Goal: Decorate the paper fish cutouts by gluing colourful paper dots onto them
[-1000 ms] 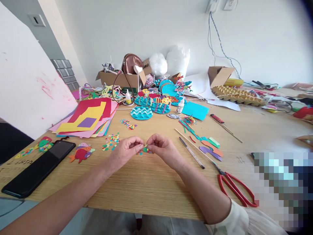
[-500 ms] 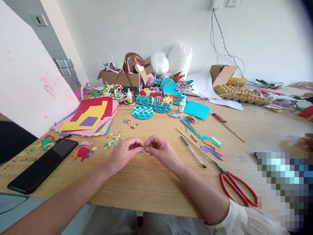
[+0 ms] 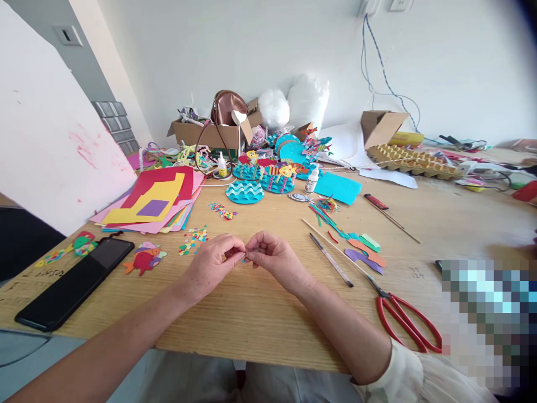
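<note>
Hands point(image 3: 274, 258) pinch what seems a small piece point(image 3: 245, 258), facing a box point(image 3: 205, 135) of strands point(image 3: 190, 118).

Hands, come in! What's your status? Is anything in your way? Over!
Left hand and right hand meeting, fingers pinched. Anything held there: too hidden to tell. Paper dots beside left hand, pen beside right; neither blocking.
</note>
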Tool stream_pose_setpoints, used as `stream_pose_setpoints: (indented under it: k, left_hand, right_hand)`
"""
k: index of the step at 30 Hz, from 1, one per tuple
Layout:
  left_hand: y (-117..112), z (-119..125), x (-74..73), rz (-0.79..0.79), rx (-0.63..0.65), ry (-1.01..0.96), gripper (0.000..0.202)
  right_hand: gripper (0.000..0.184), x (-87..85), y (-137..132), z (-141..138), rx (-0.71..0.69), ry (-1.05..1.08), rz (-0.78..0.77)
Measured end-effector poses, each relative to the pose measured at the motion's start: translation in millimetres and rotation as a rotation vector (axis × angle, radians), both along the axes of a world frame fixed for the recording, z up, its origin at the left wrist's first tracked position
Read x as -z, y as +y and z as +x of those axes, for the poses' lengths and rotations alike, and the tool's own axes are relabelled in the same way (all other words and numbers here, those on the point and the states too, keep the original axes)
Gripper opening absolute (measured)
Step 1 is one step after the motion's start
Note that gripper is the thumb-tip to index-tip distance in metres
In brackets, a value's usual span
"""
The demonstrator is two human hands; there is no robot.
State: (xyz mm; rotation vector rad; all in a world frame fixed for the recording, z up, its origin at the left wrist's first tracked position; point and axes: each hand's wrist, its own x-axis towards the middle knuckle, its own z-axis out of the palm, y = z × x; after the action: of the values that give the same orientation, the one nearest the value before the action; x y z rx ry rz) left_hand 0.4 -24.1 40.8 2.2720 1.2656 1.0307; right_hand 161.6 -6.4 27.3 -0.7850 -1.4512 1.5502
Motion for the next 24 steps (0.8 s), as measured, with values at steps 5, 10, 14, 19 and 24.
stream_pose_setpoints:
  k: [5, 10, 14, 19, 24]
  left_hand:
    - [0.1, -0.1, 1.3, 0.024, 0.0, 0.008, 0.01]
    - [0.6, 0.9, 2.5, 0.051, 0.02, 0.005, 0.012]
    - [0.5, 1.5, 1.7, 0.041, 0.037, 0.014, 0.012]
    - [0.4, 0.6, 1.0, 0.001, 0.013, -0.038, 0.01]
    - [2.2, 0.7, 0.7, -0.141, -0.004, -0.152, 0.006]
  right_hand:
    - [0.018, -0.5, -0.5, -0.1, 0.001, 0.006, -0.019]
    - [0.018, 2.2, 0.7, 0.1, -0.011, 0.017, -0.039]
    - [0.018, 1.7, 0.4, -0.1, -0.023, 0.03, -0.055]
    - [0.017, -2.3, -1.6, 0.8, -0.037, 0.04, -0.064]
    - [0.017, -1.0, -0.9, 0.7, -0.027, -0.021, -0.021]
